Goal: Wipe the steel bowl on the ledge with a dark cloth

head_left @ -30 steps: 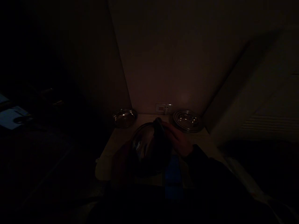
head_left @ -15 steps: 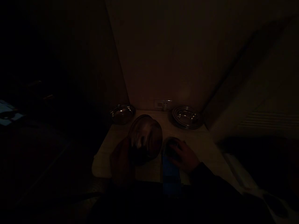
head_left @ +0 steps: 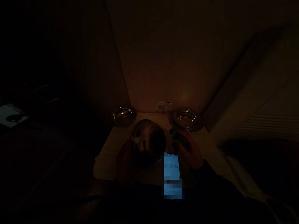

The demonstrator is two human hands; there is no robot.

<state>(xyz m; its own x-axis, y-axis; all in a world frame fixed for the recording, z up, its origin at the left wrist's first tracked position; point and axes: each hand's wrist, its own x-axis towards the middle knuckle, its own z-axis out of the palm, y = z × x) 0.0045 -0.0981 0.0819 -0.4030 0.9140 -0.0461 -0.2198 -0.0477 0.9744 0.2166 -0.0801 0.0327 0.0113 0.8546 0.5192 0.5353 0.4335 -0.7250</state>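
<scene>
The view is very dark. My left hand (head_left: 123, 161) grips the near left side of a shiny metal bowl (head_left: 148, 143), which is tilted with its rounded outside towards me. To the right of the bowl and apart from it, my right hand (head_left: 191, 151) is closed on a crumpled dark greenish cloth (head_left: 178, 137), perhaps a sponge; the light is too weak to be sure. Below and between the hands is a phone (head_left: 171, 174) with a lit screen, partly blurred by blocks.
On the pale wooden table (head_left: 106, 161), a metal dish (head_left: 123, 116) stands at the back left and stacked metal plates (head_left: 187, 119) at the back right. A wall socket (head_left: 163, 106) is behind them. A bright pale patch (head_left: 11, 116) shows at far left.
My right hand has moved up and slightly right, with the greenish cloth now more visible in it. The bowl has shifted slightly right and turned. The phone screen looks much brighter.
</scene>
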